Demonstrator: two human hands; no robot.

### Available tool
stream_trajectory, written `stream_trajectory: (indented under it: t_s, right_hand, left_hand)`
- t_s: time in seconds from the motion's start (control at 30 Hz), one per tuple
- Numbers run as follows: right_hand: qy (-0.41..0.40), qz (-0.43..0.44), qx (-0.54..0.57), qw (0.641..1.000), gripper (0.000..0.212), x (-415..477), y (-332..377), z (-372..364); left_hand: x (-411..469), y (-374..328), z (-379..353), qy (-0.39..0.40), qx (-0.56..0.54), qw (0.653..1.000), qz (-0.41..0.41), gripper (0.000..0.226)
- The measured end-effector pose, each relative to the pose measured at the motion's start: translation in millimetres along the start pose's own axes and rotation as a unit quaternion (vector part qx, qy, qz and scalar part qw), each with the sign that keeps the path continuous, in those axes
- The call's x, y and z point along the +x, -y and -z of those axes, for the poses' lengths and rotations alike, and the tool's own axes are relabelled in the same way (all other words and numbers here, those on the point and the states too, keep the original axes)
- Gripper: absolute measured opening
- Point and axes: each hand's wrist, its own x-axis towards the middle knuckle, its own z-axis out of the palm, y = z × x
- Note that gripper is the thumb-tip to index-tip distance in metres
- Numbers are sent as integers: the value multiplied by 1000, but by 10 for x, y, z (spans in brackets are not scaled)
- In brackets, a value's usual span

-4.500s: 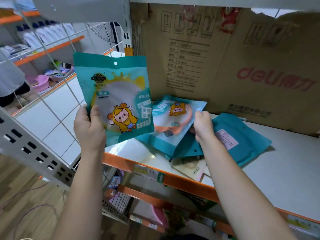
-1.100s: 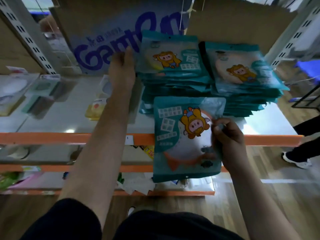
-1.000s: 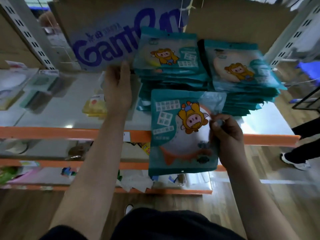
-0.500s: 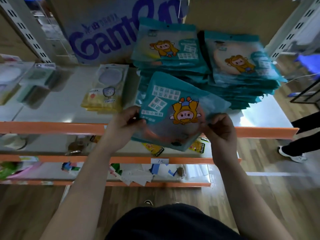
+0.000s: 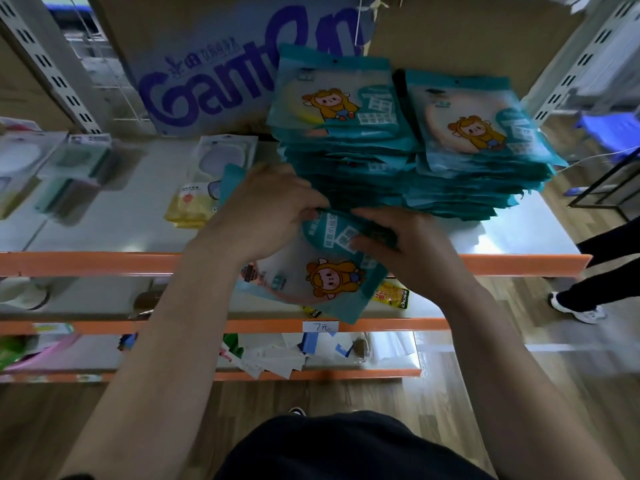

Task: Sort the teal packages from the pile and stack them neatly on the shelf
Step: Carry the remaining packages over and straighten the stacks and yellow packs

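Note:
A teal package with a yellow cartoon figure hangs over the orange front edge of the shelf. My left hand grips its upper left edge. My right hand presses on its upper right part. Behind them two tall stacks of the same teal packages stand side by side on the shelf: a left stack and a right stack. The held package's top edge touches the foot of the left stack.
A yellow packet with a clear front lies left of the stacks. Other boxed goods lie at far left. A cardboard box with blue lettering stands behind. Lower shelves hold small items. Another person's legs stand at right.
The package has turned from upside down to cartoon upright, and both hands have carried it up to the base of the left stack. My left hand came off the stack onto the package.

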Motion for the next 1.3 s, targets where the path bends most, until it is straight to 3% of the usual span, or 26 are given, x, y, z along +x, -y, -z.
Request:
stream_trajectory:
  t_s: [0.23,0.47,0.63,0.87,1.03,1.3]
  right_hand:
    - [2,-20,-1,1000,15,-17,43,-75]
    - [-42,-110,157,981,12,-150,-75,-272]
    - [-49,-128,269,953,12,-272,-229,-250]
    - [-140,-134,411,891,8,-296,-547,157]
    - [-206,-143,374,893,12,-260,-817,720]
    - [-268,-197,335,882,16,140,-1184,1395]
  left_hand:
    - [70,-130,-60,15,13,999,-38,28]
    - [107,-123,6,-159,35,984,-67,31]
    - [115,-139,-10,-300,22,952,-65,26]
    - [173,-231,-257,-403,-19,914,42,22]
    - [265,-330,-744,-370,-32,924,93,29]
    - [442,-580,-1588,-217,6,968,125,24]
